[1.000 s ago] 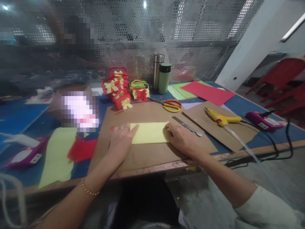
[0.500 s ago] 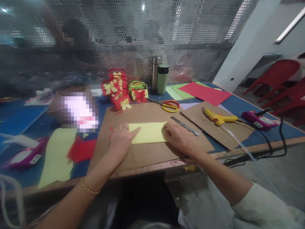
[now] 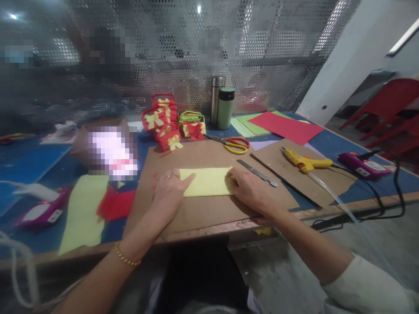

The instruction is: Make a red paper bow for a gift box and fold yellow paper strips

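A folded yellow paper sheet (image 3: 206,182) lies flat on a brown cardboard mat (image 3: 203,213) in front of me. My left hand (image 3: 170,192) rests on the paper's left end, fingers stretched flat and pressing down. My right hand (image 3: 250,189) presses the paper's right end, fingers curled down onto its edge. Neither hand lifts the paper off the mat.
A metal ruler (image 3: 258,172), scissors (image 3: 234,144), a yellow glue gun (image 3: 306,162) on a second cardboard (image 3: 327,183), red and green paper sheets (image 3: 284,126), two flasks (image 3: 222,106) and several small paper baskets (image 3: 166,122) lie beyond. Yellow and red scraps (image 3: 94,209) sit at left.
Both hands stay pressed on the yellow paper; the left fingers slid slightly right along it. Only the camera shifted a little.
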### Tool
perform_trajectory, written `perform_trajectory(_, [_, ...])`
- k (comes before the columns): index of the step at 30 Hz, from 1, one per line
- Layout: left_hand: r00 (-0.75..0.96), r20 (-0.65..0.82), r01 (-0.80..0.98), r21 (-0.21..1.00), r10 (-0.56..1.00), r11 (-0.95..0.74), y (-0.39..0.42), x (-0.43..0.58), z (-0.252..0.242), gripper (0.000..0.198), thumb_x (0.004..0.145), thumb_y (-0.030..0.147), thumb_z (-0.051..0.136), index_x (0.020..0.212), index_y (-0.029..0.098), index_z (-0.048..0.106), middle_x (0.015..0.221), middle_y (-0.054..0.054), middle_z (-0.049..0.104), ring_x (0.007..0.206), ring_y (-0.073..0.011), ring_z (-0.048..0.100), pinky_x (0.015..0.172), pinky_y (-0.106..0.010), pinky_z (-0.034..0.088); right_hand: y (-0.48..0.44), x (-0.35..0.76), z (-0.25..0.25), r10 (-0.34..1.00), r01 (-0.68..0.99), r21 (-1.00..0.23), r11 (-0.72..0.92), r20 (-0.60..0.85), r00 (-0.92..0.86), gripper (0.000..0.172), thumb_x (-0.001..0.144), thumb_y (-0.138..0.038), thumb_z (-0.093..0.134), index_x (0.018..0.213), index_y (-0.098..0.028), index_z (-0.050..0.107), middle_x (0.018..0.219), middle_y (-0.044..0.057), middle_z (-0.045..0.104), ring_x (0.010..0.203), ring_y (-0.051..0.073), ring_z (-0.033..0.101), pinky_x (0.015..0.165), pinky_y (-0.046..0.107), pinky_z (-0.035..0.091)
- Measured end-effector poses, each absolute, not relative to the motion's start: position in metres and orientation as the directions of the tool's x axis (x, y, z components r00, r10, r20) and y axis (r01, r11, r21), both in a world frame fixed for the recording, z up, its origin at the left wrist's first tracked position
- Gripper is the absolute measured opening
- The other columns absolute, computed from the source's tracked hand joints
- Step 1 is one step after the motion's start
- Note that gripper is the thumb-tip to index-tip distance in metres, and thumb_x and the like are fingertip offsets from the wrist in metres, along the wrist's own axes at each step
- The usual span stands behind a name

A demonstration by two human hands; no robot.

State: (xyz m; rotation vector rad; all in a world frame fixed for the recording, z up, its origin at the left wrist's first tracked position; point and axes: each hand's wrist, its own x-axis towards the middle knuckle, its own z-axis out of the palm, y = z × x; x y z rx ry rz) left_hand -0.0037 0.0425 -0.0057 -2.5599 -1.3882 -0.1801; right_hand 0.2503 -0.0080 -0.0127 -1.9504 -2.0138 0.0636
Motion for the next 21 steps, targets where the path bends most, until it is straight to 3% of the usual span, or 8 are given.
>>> perform_trajectory(6, [0.561, 0.228, 0.827, -0.117, 0.796, -0.549, 0.041, -0.003, -0.006, 0.056, 0.098, 0.004, 0.04, 0.14, 0.032, 0.065, 0.099, -0.01, 0.06, 0.091, -0.0241, 0.055, 0.078, -0.034, 0.044, -0.011, 0.249, -0.01, 0.981, 0.965, -0.259, 0.036, 0.195, 0.016, 0.02, 0.093, -0.018, 0.045, 0.092, -0.019, 0.065, 0.078, 0.007, 0.069, 0.063, 0.016, 0.05, 0.059, 0.032, 0.02])
perform_trajectory(10, [0.56, 0.214, 0.828, -0.172, 0.8, -0.534, 0.04, -0.001, -0.004, 0.052, 0.098, 0.004, 0.046, 0.138, 0.032, 0.066, 0.102, -0.008, 0.062, 0.091, -0.023, 0.058, 0.076, -0.032, 0.045, -0.01, 0.249, -0.009, 0.981, 0.965, -0.262, 0.034, 0.194, 0.018, 0.017, 0.092, -0.019, 0.047, 0.09, -0.019, 0.064, 0.078, 0.007, 0.068, 0.062, 0.016, 0.048, 0.058, 0.031, 0.019])
perform_trajectory(17, [0.596, 0.247, 0.801, -0.256, 0.764, -0.541, 0.03, -0.002, 0.0, 0.043, 0.098, 0.002, 0.041, 0.131, 0.012, 0.067, 0.101, -0.014, 0.069, 0.095, -0.0272, 0.062, 0.079, -0.038, 0.048, -0.01, 0.25, -0.011, 0.979, 0.957, -0.287, 0.048, 0.203, 0.012, 0.017, 0.092, -0.018, 0.047, 0.089, -0.019, 0.063, 0.079, 0.007, 0.069, 0.064, 0.016, 0.05, 0.058, 0.03, 0.019])
perform_trajectory(21, [0.543, 0.21, 0.832, -0.26, 0.813, -0.49, 0.02, 0.003, 0.004, 0.033, 0.103, 0.016, 0.045, 0.121, 0.014, 0.072, 0.107, -0.017, 0.071, 0.099, -0.0316, 0.064, 0.081, -0.042, 0.048, -0.01, 0.25, -0.011, 0.976, 0.956, -0.284, 0.072, 0.216, -0.009, 0.017, 0.091, -0.017, 0.047, 0.09, -0.019, 0.065, 0.079, 0.008, 0.07, 0.065, 0.017, 0.053, 0.059, 0.03, 0.021])
